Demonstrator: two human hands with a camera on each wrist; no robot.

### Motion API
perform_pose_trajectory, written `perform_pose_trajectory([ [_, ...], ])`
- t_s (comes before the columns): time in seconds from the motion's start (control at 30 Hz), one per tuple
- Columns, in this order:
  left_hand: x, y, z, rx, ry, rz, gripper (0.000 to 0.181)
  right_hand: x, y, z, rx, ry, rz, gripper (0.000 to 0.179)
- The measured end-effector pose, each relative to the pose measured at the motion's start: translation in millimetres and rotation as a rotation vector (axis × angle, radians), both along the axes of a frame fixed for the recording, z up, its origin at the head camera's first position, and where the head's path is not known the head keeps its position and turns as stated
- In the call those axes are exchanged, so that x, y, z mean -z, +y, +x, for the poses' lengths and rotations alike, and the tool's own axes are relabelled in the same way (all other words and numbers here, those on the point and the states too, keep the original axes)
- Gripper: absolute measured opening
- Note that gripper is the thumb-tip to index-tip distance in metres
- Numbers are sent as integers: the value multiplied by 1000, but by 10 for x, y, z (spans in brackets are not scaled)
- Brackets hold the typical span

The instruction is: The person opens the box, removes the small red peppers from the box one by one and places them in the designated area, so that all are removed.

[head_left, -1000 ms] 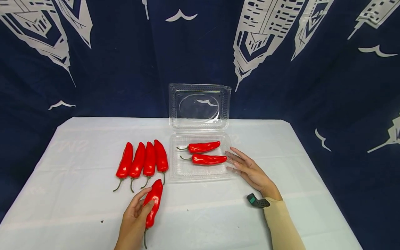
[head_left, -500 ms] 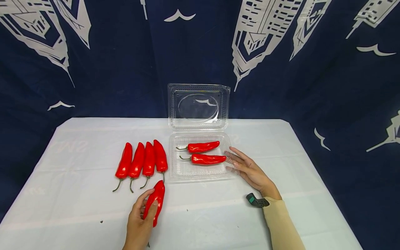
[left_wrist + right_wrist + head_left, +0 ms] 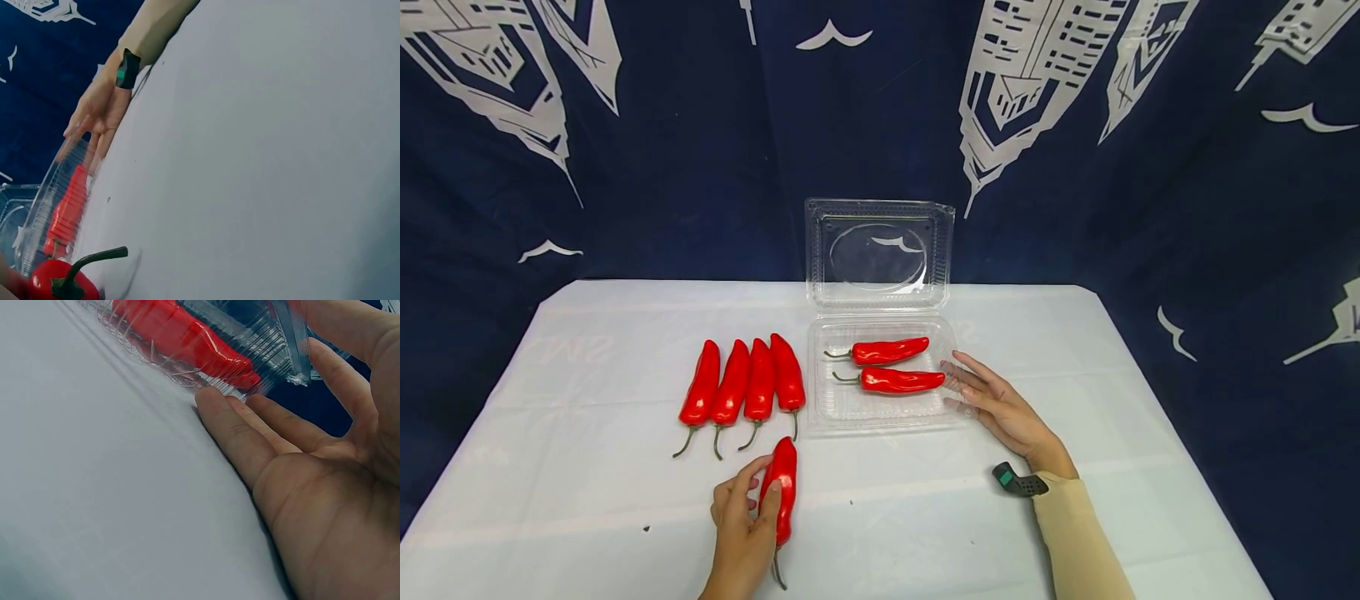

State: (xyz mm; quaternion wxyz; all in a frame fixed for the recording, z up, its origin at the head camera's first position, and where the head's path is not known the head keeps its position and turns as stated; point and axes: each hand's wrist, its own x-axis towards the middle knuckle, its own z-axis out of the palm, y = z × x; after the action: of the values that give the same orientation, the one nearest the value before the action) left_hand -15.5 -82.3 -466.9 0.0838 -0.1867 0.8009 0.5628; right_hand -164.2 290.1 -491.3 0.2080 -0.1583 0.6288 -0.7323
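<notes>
My left hand [image 3: 743,525] grips a red chili pepper [image 3: 786,487] between thumb and fingers near the table's front, tip away from me and green stem toward me. In the left wrist view that pepper's stem end [image 3: 62,281] shows at the bottom left. A clear plastic clamshell box [image 3: 887,417] stands with its lid [image 3: 877,254] raised at the back. Inside lie two red peppers, an upper one [image 3: 889,352] and a lower one [image 3: 902,381], stems to the left. My right hand [image 3: 1011,417] rests with extended fingers against the box's right side; the right wrist view shows its fingertips at the ribbed wall [image 3: 187,375].
Several more red peppers [image 3: 732,383] lie side by side left of the box, stems toward me. A white cloth [image 3: 587,467] covers the table. Behind it hangs a dark blue curtain [image 3: 700,150] with white prints. The right wrist wears a black band [image 3: 1018,481].
My left hand has shifted a little to the right with its pepper, which has turned to point more straight away from me. The right hand and the box have stayed in place.
</notes>
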Motion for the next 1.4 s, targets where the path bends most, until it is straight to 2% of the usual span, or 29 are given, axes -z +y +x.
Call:
perform_pose_trajectory([
  [0.3,8,-40,36,30,-55,30,64,-2,-7,6,-3,2,-10,64],
  [0.6,0,-34,8,48,-44,9,60,-5,-5,5,-7,4,-7,64],
  [0.97,-29,-38,-29,43,-35,46,58,-33,-18,23,7,-9,6,65],
  [1.4,-41,-65,-4,43,-38,0,56,-31,-18,17,1,-12,-15,66],
])
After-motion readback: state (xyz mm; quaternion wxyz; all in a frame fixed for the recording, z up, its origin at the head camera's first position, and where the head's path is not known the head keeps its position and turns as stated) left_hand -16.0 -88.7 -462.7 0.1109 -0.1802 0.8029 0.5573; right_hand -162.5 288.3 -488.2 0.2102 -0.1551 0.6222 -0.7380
